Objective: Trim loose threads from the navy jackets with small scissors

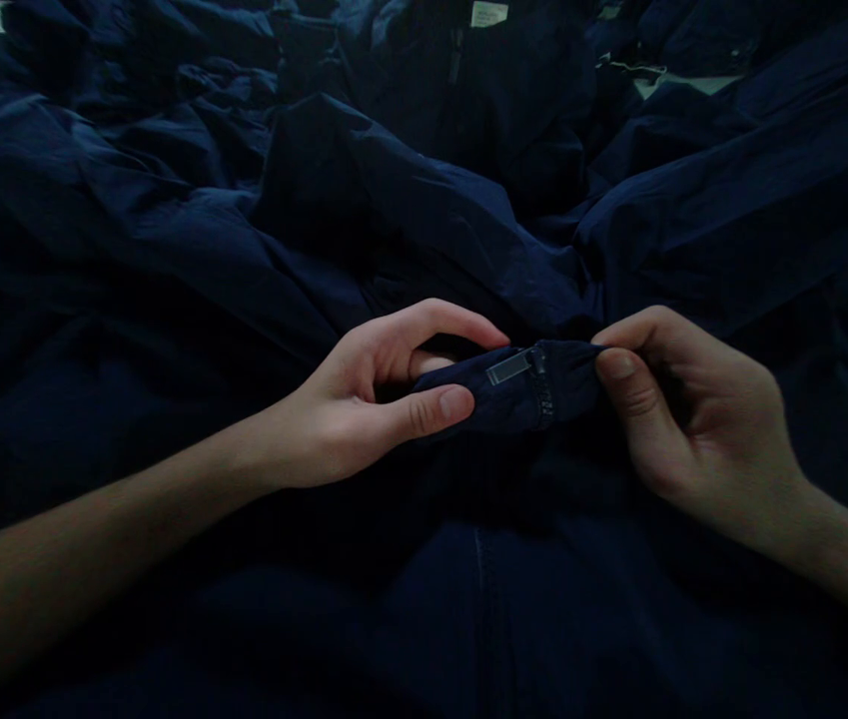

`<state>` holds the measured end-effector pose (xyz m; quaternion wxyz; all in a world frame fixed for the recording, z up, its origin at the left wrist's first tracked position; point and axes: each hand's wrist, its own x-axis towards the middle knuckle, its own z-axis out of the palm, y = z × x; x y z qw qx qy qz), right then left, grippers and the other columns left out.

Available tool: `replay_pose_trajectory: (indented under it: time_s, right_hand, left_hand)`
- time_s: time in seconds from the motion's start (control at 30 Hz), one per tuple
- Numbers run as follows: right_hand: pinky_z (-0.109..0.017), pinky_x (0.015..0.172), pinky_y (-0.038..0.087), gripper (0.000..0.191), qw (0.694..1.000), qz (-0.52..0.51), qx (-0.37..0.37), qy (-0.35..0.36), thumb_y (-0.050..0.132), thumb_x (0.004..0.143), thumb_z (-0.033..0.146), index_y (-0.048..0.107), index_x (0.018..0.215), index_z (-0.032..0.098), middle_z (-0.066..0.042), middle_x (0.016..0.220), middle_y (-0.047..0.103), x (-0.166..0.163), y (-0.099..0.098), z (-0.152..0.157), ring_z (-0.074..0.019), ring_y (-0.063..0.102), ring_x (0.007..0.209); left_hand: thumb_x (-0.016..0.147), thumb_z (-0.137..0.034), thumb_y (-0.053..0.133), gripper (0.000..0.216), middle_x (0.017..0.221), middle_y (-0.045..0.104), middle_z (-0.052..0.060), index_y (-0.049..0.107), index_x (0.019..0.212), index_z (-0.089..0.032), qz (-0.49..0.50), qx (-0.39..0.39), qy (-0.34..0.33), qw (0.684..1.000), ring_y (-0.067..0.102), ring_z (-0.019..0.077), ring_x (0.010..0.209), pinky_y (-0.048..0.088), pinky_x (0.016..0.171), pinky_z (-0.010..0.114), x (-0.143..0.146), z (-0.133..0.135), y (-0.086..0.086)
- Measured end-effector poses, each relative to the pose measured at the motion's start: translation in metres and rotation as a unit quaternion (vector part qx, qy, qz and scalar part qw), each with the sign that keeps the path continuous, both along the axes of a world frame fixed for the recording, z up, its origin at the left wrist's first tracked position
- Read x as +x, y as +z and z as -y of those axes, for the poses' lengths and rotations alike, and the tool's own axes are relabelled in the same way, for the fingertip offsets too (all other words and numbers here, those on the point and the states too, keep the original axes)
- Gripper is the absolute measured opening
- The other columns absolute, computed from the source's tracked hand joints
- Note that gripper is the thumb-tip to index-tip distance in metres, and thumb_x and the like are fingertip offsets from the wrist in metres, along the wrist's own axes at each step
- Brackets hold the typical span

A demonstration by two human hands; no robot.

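Observation:
A dark navy garment [424,619] of thin, creased cloth spreads under both hands. My left hand [386,394] holds a raised fold of it, thumb lying on top and fingers curled behind. At the right end of this fold, my right hand [700,419] pinches the cloth edge between thumb and forefinger. Between the hands sits a zipper pull [509,367], its flat tab pointing left. Short zipper teeth [543,389] run down from the slider. Below the fold, a seam or zipper line [479,569] continues toward me. The fingers behind the cloth are partly hidden.
More navy cloth lies heaped in folds [394,170] beyond my hands. Near the top are a pale label [489,13] and another zipper pull [455,55]. A light patch with thin pale threads [644,78] shows at the upper right. The light is dim.

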<state>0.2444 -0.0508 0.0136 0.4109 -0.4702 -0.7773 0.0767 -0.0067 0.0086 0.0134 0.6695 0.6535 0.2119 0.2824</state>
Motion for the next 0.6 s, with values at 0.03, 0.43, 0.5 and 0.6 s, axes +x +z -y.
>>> replay_pose_trajectory:
  time_s: [0.03, 0.43, 0.5, 0.6]
  right_hand:
    - [-0.022, 0.037, 0.032, 0.009, 1.0, 0.007, 0.003, -0.001, 0.059, 0.099, 0.019, 0.058, 0.09, 0.021, 0.005, 0.06, 0.054, 0.0001, -0.0004, -0.0004, -0.0073, 0.046, 0.043]
    - [-0.027, 0.057, 0.053, 0.006, 1.0, 0.022, -0.004, -0.022, 0.065, 0.096, 0.022, 0.061, 0.101, 0.022, -0.001, 0.081, 0.071, -0.0023, -0.0049, -0.001, -0.0152, 0.067, 0.067]
    - [-0.027, 0.062, 0.055, 0.009, 0.999, 0.032, 0.016, -0.018, 0.067, 0.095, 0.022, 0.063, 0.103, 0.02, -0.002, 0.086, 0.07, -0.001, -0.0052, -0.0023, -0.0148, 0.067, 0.071]
    - [-0.032, 0.071, 0.056, 0.014, 0.998, 0.035, 0.045, -0.007, 0.069, 0.092, 0.017, 0.064, 0.106, 0.019, -0.006, 0.094, 0.068, 0.0011, -0.0048, -0.0028, -0.0181, 0.066, 0.082]
  left_hand:
    - [0.096, -0.017, 0.071, 0.034, 0.092, 0.075, -0.001, 0.067, 0.128, -0.026, -0.003, 0.005, 0.003, 1.0, 0.069, 0.0085, 0.071, 0.055, 0.064, 0.013, 0.0, 0.0004, 0.0002]
    - [0.095, -0.02, 0.072, 0.034, 0.082, 0.076, 0.003, 0.075, 0.128, -0.019, -0.06, 0.118, 0.03, 0.991, 0.062, 0.0076, 0.059, 0.044, 0.049, 0.012, 0.0008, 0.003, 0.0018]
    - [0.094, -0.017, 0.073, 0.033, 0.089, 0.079, 0.003, 0.075, 0.127, -0.019, -0.058, 0.106, 0.028, 0.992, 0.068, 0.0084, 0.067, 0.05, 0.057, 0.011, 0.0015, 0.0038, 0.0033]
    - [0.091, -0.014, 0.075, 0.033, 0.096, 0.081, 0.003, 0.076, 0.124, -0.019, -0.063, 0.098, 0.029, 0.993, 0.072, 0.0086, 0.075, 0.054, 0.063, 0.01, 0.0024, 0.0044, 0.0053]
